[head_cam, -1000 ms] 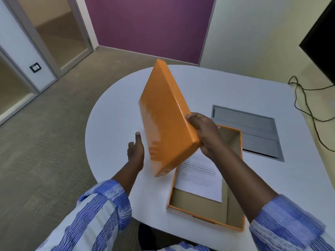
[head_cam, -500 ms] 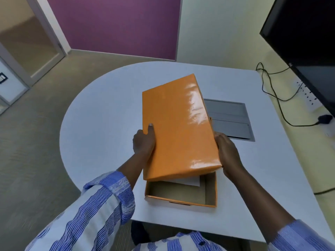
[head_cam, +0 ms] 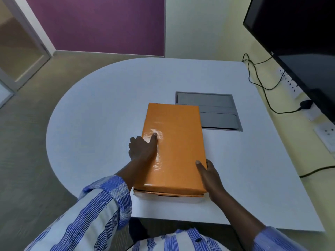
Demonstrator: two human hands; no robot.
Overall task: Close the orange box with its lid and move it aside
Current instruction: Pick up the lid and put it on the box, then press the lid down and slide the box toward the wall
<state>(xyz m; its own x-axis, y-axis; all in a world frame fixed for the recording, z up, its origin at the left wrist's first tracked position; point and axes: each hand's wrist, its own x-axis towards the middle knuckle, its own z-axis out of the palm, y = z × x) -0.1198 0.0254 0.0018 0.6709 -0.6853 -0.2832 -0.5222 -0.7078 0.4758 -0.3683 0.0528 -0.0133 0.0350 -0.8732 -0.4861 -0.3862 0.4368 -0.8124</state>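
The glossy orange lid point(head_cam: 174, 142) lies flat over the orange box, and only a thin strip of the box's front wall point(head_cam: 168, 194) shows beneath it. The box stands on the white table point(head_cam: 94, 113) near its front edge. My left hand point(head_cam: 142, 148) grips the lid's left side, thumb on top. My right hand point(head_cam: 208, 172) holds the lid's near right corner, thumb on top and fingers down the side. The box's inside is hidden.
A grey cable hatch point(head_cam: 215, 111) is set into the table just behind and to the right of the box. A black screen point(head_cam: 299, 42) hangs at the right, with black cables point(head_cam: 261, 84) and wall sockets point(head_cam: 290, 84) below it.
The lid was upright in my right hand, then came down tilted over the box with both hands on it. It now lies flat on the box and covers the paper inside.
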